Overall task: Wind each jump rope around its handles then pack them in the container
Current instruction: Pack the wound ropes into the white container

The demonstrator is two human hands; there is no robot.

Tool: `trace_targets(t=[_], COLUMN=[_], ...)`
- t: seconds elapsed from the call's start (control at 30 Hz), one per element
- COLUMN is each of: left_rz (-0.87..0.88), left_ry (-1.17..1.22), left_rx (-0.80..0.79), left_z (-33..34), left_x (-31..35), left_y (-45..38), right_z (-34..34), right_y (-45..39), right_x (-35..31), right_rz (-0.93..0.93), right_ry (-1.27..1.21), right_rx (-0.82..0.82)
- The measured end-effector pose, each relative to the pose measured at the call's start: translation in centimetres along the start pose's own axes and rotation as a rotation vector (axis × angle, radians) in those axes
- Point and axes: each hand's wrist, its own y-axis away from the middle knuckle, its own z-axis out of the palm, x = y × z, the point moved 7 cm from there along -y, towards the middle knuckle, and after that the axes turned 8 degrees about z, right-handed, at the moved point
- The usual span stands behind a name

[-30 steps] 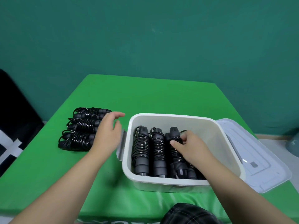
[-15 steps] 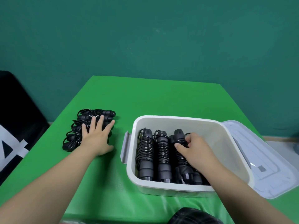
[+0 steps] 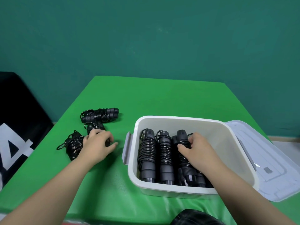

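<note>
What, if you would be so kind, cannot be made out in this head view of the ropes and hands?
- Middle wound rope on the table: mostly hidden by the left hand; its fingertips' hold is unclear.
- Ropes at the right of the container: covered by the right hand and forearm, so their number is uncertain.
- Lid: its left edge is behind the container wall.
- Dark object at the bottom edge: cut off.

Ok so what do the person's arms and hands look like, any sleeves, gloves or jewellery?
Both forearms are bare right to the bottom edge of the picture, with no sleeve in view. The left hand and the right hand wear no gloves. No watch, bracelet or ring shows on the sides that face the camera. No markings show on either arm.
</note>
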Motion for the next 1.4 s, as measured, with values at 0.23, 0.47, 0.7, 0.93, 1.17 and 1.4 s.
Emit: trace_targets(t=[0.23,0.47,0.7,0.93,1.17,1.4], left_rz=[-0.482,-0.649,-0.420,-0.265,0.061,0.400], left_ry=[-0.181,-0.135,-0.181,-0.150,0.020,0.118], left_rx=[0.009,-0.174,-0.145,0.063,0.365,0.173], left_z=[-1.0,0.1,-0.3,-2.5,-10.2,-7.1], left_x=[-3.4,-3.5,-2.9,0.2,10.7,22.4], left_y=[2.3,2.8,4.4,6.1,4.0,4.8], right_z=[0.0,-0.1,-0.5,-1.1,-3.4,-4.2], right_y=[0.1,0.2,0.7,1.7,2.0,3.5], right_x=[0.0,0.3,0.4,0.1,1.0,0.1], right_rz=[0.005,0.028,0.053,0.021,0.036,-0.030], right_ry=[0.014,-0.001,-0.015,0.028,-0.208,-0.563], right_rx=[0.002,-0.022,-0.038,-0.070,-0.043,-0.263])
